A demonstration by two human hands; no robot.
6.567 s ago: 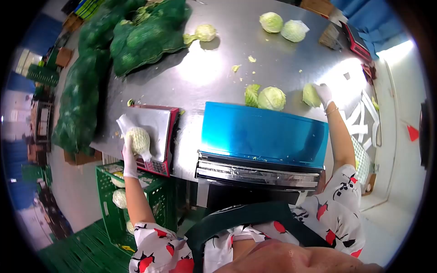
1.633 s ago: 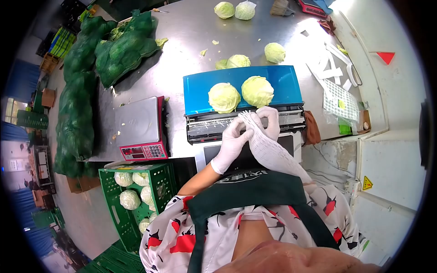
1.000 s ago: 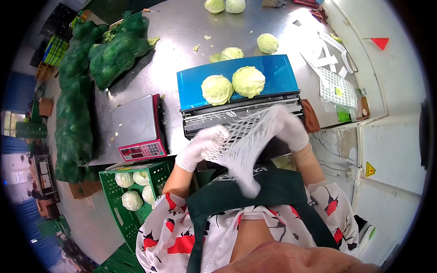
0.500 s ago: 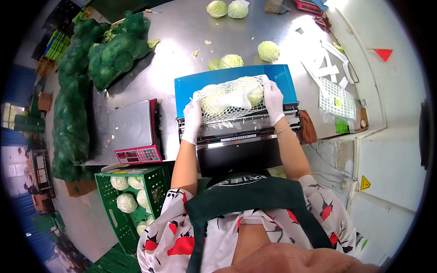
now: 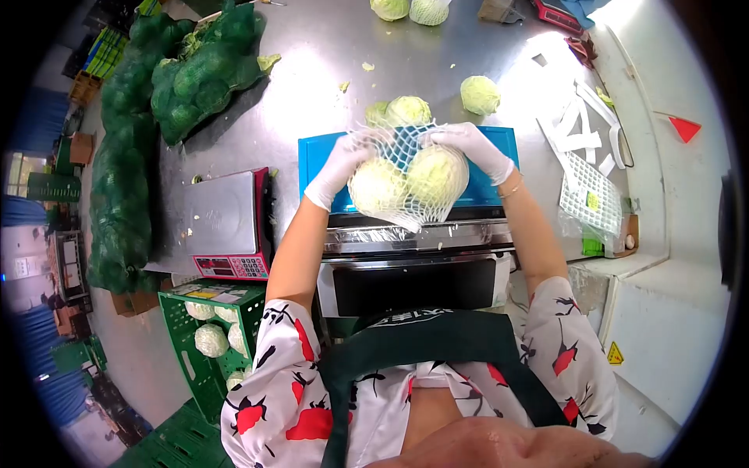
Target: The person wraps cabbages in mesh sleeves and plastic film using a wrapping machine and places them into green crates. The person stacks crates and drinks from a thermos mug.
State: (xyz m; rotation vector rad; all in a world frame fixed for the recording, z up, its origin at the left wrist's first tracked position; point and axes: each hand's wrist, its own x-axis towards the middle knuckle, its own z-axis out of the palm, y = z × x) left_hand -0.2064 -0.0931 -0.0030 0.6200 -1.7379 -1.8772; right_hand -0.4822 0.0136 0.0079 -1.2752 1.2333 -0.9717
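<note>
Two pale green cabbages (image 5: 438, 173) sit side by side within a white mesh net (image 5: 406, 148), over the blue top (image 5: 314, 156) of a machine. White-gloved, my left hand (image 5: 353, 157) grips the net's upper left edge, its fingers curled. My right hand (image 5: 468, 147), gloved too, closes on the upper right edge. The net spreads between both hands and hangs below the cabbages towards the machine's silver front strip. Just beyond the net lies another cabbage (image 5: 408, 111), and one more (image 5: 480, 95) is farther right.
At left stands a red scale (image 5: 226, 222) with a metal plate. Below it, a green crate (image 5: 187, 363) holds several wrapped cabbages. Green mesh sacks (image 5: 121, 195) line the left side. White strips (image 5: 581, 140) and a white grid tray (image 5: 591, 195) lie at right.
The net, earlier loose in my hands and then laid over the two cabbages, now surrounds them. Both hands have moved to its far edge, and the cabbages sit slightly nearer me.
</note>
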